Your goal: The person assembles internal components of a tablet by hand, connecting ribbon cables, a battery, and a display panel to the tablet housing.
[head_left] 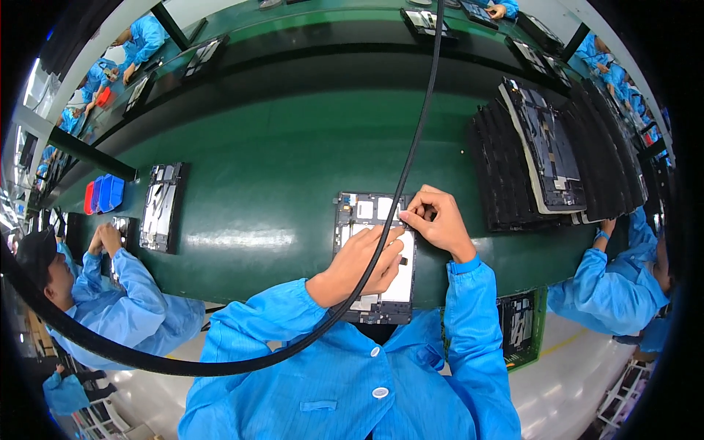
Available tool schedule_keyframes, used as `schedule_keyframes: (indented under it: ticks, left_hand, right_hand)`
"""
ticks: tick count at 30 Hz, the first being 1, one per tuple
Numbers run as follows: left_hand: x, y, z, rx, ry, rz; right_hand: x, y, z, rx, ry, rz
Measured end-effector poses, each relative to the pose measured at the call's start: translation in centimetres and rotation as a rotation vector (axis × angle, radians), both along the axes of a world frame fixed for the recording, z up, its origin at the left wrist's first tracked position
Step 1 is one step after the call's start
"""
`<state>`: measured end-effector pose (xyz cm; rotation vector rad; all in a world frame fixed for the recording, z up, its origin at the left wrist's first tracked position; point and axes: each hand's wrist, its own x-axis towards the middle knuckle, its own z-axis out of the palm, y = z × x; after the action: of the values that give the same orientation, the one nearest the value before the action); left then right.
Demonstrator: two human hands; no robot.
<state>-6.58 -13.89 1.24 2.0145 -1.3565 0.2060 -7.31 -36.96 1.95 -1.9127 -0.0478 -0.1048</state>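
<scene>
An opened tablet (398,290) lies in front of me near the table's front edge, its inner boards and a large pale panel exposed. My left hand (361,265) rests across its middle, fingers curled and close together toward the tablet's right edge. Beside that edge, higher up, my right hand (438,221) has thumb and forefinger pinched together. Whatever either hand's fingertips hold is too small or too hidden to make out. A thick black cable (419,132) passes in front of the view and crosses over part of my left hand and the tablet.
The green table (242,169) holds another opened tablet (160,209) to the left, near blue and red bins (110,193). At right stands a stack of black padded dividers (502,172) with a tablet (546,150) on it. Co-workers sit at both sides. A green crate (541,323) is below right.
</scene>
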Motion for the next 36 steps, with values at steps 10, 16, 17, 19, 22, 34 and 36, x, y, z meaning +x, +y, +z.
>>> schedule_keyframes:
  ticks: [10,16,17,19,22,34,36]
  left_hand:
    - [0.0,-0.1,0.9,0.034,-0.038,0.028]
    - [0.4,-0.3,0.4,0.022,-0.025,0.010]
    - [0.5,-0.4,0.4,0.019,-0.025,0.000]
    - [0.7,-0.5,0.3,0.030,-0.034,0.011]
    - [0.7,-0.1,0.1,0.059,-0.029,0.024]
    - [0.6,-0.2,0.9,0.027,0.026,0.024]
    - [0.7,-0.1,1.0,0.028,0.041,0.026]
  right_hand:
    - [1.5,0.1,-1.1,-0.013,-0.038,-0.005]
    - [1.5,0.6,-1.6,-0.020,-0.083,-0.038]
    - [1.5,0.7,-1.7,-0.012,-0.125,-0.064]
    - [1.4,0.6,-1.2,-0.011,-0.098,-0.062]
    - [1.5,0.7,-1.2,-0.007,-0.057,-0.043]
    - [0.0,-1.4,0.7,0.025,0.109,0.251]
    - [0.1,-1.3,0.8,0.007,0.135,0.245]
